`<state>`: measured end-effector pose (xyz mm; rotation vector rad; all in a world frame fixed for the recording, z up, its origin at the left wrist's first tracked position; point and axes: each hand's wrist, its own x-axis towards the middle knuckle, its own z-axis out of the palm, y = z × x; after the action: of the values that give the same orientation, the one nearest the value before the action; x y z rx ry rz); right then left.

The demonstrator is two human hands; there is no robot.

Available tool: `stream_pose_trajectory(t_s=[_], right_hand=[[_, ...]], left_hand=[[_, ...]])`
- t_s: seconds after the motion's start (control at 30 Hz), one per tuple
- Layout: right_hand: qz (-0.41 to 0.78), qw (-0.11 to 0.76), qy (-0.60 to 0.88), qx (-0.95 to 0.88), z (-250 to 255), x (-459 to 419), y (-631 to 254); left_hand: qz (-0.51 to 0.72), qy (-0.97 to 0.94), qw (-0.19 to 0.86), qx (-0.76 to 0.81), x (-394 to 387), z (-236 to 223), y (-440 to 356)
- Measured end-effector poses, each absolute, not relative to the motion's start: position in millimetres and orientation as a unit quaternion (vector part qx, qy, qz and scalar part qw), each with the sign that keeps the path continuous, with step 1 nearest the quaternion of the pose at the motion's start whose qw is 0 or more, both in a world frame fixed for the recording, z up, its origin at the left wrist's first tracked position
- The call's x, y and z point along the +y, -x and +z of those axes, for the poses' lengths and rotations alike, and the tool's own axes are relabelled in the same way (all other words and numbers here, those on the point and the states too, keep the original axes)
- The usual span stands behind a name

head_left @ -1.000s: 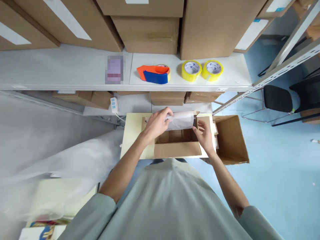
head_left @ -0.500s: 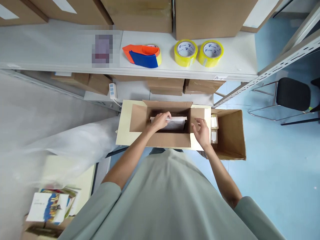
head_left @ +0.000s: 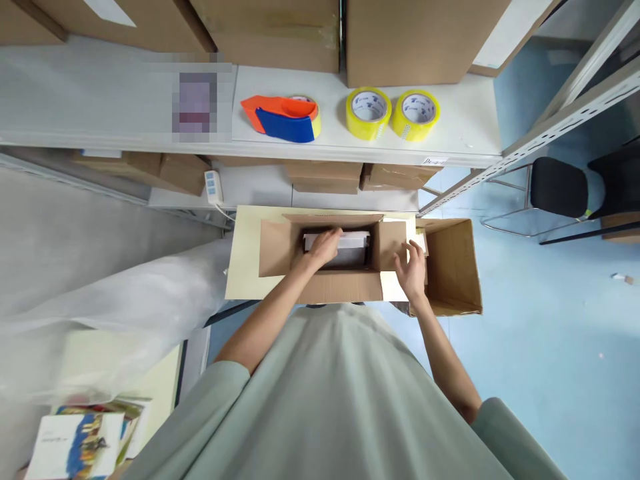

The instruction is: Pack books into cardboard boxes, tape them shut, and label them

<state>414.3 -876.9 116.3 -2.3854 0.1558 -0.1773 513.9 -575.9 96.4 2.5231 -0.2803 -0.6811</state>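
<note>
An open cardboard box (head_left: pixel 340 288) with its flaps spread sits on a pale board (head_left: pixel 245 260) in front of me. Inside it lies a white wrapped item (head_left: pixel 353 240). My left hand (head_left: pixel 323 247) reaches into the box and rests on that wrapped item, fingers curled over its near end. My right hand (head_left: pixel 413 270) is at the box's right flap (head_left: pixel 395 245), fingers spread and touching the flap's edge, holding nothing.
A second open cardboard box (head_left: pixel 453 267) stands to the right on the blue floor. The shelf above carries an orange and blue tape dispenser (head_left: pixel 283 119), two yellow tape rolls (head_left: pixel 369 112), (head_left: pixel 415 115) and big cartons. White plastic sheeting (head_left: pixel 125 300) and books (head_left: pixel 75 443) lie left.
The wrapped item went down from the box's top edge into the box under my left hand. My right hand let go of it and moved out to the right flap.
</note>
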Motion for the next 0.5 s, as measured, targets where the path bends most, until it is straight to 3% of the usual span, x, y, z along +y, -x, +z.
stream_pose_trajectory(t_s=[0.27, 0.4, 0.5], right_hand=[[-0.081, 0.364, 0.925, 0.071, 120, -876, -420], [-0.048, 0.377, 0.917, 0.125, 118, -886, -424], [-0.020, 0.427, 0.890, 0.158, 123, -887, -421]], left_hand=[[-0.228, -0.914, 0.304, -0.144, -562, 127, -477], [-0.073, -0.923, 0.371, -0.073, -512, 155, -442], [0.062, -0.935, 0.346, 0.043, -462, 159, -417]])
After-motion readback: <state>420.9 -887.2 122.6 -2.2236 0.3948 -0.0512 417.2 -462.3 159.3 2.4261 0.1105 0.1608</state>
